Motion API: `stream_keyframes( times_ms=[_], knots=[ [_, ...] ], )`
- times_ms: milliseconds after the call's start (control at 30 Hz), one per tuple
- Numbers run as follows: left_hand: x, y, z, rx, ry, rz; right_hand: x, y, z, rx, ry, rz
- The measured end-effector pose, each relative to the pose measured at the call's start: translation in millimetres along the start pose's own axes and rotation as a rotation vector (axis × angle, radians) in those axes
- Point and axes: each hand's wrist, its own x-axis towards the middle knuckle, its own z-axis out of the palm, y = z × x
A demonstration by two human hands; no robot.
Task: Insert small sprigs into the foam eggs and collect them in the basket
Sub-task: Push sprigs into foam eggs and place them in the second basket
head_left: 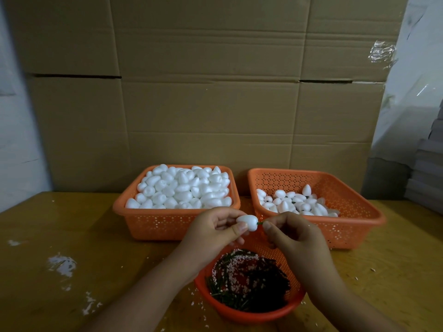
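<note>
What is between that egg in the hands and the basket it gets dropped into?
Nothing visible. The left hand holds the foam egg while the right hand pinches the green sprig. The half-filled right basket sits open-topped just behind the right hand, with only air between egg and rim.

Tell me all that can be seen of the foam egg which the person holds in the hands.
The foam egg is white, matte and smooth-looking, shaped like a small egg. It lies roughly sideways in the air, above the round basket of sprigs and in front of the two square baskets. The left hand pinches it with thumb and fingers. A thin green sprig sticks out of its right end, and the right hand pinches that sprig. How deep the sprig sits cannot be told.
</note>
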Motion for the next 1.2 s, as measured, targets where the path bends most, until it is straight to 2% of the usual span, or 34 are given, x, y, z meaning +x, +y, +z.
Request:
stream_keyframes(
  times_ms=[300,500,633,733,900,967,1033,1133,1200],
  knots=[
    [-0.5,1.0,4.5,-0.009,0.073,-0.008,2.8,-0.4,-2.7,-0.092,-0.016,-0.031],
    [-1.2,1.1,6.1,0.068,0.076,0.059,6.1,0.7,-7.4,-0.136,-0.022,-0.054],
    [0.9,2.2,4.0,0.140,0.093,0.108,15.8,-2.9,-19.1,-0.126,0.031,-0.057],
    [0.8,2.6,-3.9,0.395,0.163,0.186,25.9,-0.6,-33.8,-0.215,0.140,-0.048],
    [1.6,7.1,-28.2,1.102,0.358,0.395,39.2,9.7,-66.8,-0.531,0.338,-0.068],
    [4.2,2.7,-39.2,1.189,0.381,0.370,43.6,15.1,-76.7,-0.656,0.345,-0.053],
    [6.2,-2.5,-48.3,1.184,0.385,0.269,46.1,19.0,-78.8,-0.714,0.319,-0.056],
    [9.2,-10.8,-56.2,1.202,0.342,0.144,40.6,13.7,-66.7,-0.661,0.259,-0.133],
    [10.6,-12.7,-57.5,1.270,0.288,0.121,31.7,5.2,-53.1,-0.632,0.152,-0.231]
  ],
)
